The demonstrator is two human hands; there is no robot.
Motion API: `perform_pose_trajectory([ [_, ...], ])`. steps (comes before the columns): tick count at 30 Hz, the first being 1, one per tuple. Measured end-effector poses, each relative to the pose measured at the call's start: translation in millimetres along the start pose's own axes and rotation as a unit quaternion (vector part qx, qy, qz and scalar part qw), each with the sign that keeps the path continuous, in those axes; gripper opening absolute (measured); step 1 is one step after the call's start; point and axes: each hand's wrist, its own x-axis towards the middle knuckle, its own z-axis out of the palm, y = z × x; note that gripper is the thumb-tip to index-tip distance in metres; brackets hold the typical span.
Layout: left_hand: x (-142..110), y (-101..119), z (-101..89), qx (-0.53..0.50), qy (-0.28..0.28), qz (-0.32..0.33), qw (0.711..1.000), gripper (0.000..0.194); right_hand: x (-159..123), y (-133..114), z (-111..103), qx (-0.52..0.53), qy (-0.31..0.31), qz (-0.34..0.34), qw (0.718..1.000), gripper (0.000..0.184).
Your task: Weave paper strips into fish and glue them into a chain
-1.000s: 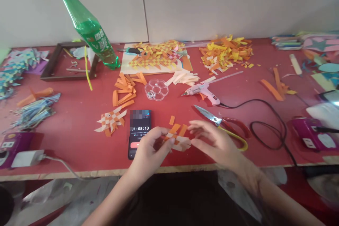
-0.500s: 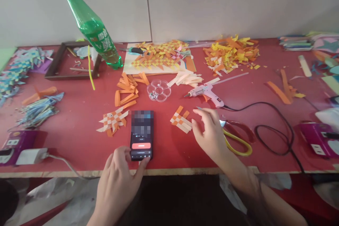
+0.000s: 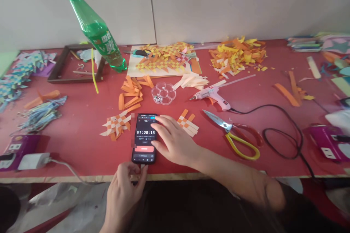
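A black smartphone [image 3: 144,142] lies on the red table with its screen lit, showing a timer at 01:08:13. My right hand [image 3: 177,143] reaches over its right edge, fingers apart; whether the fingertips touch the screen I cannot tell. Just below the phone, my left hand [image 3: 125,184] is closed, thumb and forefinger around the white plug of a charging cable [image 3: 142,166] at the bottom edge. To the left sits an orange-and-white woven paper fish [image 3: 116,125]. A second woven paper piece [image 3: 188,123] is partly covered by my right hand.
Scissors [image 3: 229,131] and a pink glue gun [image 3: 212,95] with a black cord lie on the right. Behind are a clear flower-shaped dish [image 3: 164,93], paper strips [image 3: 130,93], a pile of scraps [image 3: 237,56] and a green bottle [image 3: 101,36]. A wooden frame [image 3: 73,79] stands at back left.
My right hand has moved left from beside the scissors to the phone. My left hand has shifted slightly down and closed in at its bottom edge. The phone has moved slightly left.
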Motion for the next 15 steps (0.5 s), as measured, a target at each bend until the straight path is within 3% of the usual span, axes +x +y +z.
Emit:
perform_pose_trajectory([
  [6, 3.5, -3.5, 3.5, -0.026, 0.002, 0.038, 0.999, 0.018, 41.9, 0.1, 20.0, 0.005, -0.092, 0.021, 0.996, 0.068],
  [11, 1.6, -9.7, 12.7, -0.045, 0.001, 0.064, 0.997, 0.017, 54.0, -2.5, 22.2, 0.023, -0.090, 0.036, 0.995, 0.074],
  [15, 3.6, -11.7, 2.5, -0.073, -0.009, 0.092, 0.993, 0.016, 48.9, 2.9, 20.9, 0.040, -0.074, 0.036, 0.996, 0.070],
])
